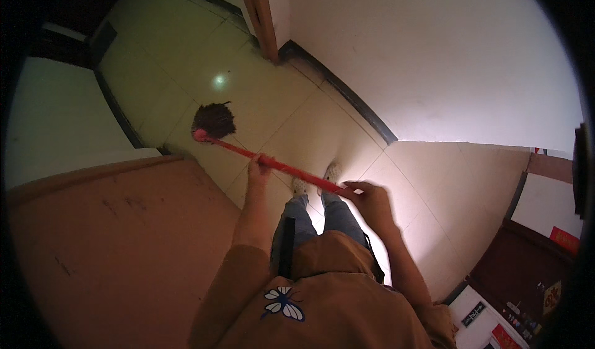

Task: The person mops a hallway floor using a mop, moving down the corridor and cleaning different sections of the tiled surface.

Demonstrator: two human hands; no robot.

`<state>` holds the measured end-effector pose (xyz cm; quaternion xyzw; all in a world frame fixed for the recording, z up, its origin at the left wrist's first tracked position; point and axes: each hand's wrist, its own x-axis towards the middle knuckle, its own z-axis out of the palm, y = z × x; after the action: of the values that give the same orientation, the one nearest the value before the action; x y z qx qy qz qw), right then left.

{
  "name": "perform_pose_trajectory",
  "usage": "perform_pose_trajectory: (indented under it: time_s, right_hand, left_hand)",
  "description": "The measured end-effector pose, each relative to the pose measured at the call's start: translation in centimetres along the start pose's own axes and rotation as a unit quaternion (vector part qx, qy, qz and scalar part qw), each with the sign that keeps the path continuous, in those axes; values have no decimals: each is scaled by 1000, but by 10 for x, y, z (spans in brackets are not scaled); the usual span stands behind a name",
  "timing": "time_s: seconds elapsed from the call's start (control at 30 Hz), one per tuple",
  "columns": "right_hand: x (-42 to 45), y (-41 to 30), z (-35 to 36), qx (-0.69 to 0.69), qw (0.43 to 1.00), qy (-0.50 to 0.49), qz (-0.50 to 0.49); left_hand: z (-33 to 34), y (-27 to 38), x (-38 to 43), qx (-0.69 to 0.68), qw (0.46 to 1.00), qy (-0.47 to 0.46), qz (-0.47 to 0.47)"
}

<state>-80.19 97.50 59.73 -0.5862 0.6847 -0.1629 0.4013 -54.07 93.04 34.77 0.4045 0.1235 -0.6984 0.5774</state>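
Observation:
A mop with a red handle (302, 175) slants across in front of my legs. Its dark, stringy head (216, 120) rests on the tiled floor (288, 98) ahead and to the left, joined to the handle by a pinkish-red socket (200, 135). My left hand (260, 165) grips the handle partway along. At the handle's near end is my right hand (369, 200), with thumb and fingers closed around it. Both of my shoes (300, 187) stand on the tiles below the handle.
A brown wooden door (116, 246) is close on my left. To the right, a white wall (432, 60) with dark skirting (353, 98) comes to a corner. A wooden door frame (260, 19) stands ahead. Behind on the right is a dark red door (516, 265).

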Motion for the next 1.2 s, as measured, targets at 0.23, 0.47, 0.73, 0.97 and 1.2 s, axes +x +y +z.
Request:
perform_pose_trajectory:
  time_s: [0.23, 0.47, 0.73, 0.97, 1.2]
  right_hand:
    - [30, -29, 86, 27, 970, -240, 12]
    - [17, 11, 66, -55, 971, -233, 23]
    - [-93, 90, -114, -99, 981, -38, 162]
    - [-98, 116, -163, -75, 989, 27, 125]
    - [-13, 71, -99, -88, 991, -50, 88]
  left_hand:
    - [-58, 77, 39, 336, 903, 266, -22]
    - [-71, 23, 49, 446, 878, 45, -167]
    - [25, -195, -39, 367, 808, -149, -437]
    - [50, -263, -65, 139, 940, -119, -287]
    - [10, -192, 0, 109, 987, 36, -114]
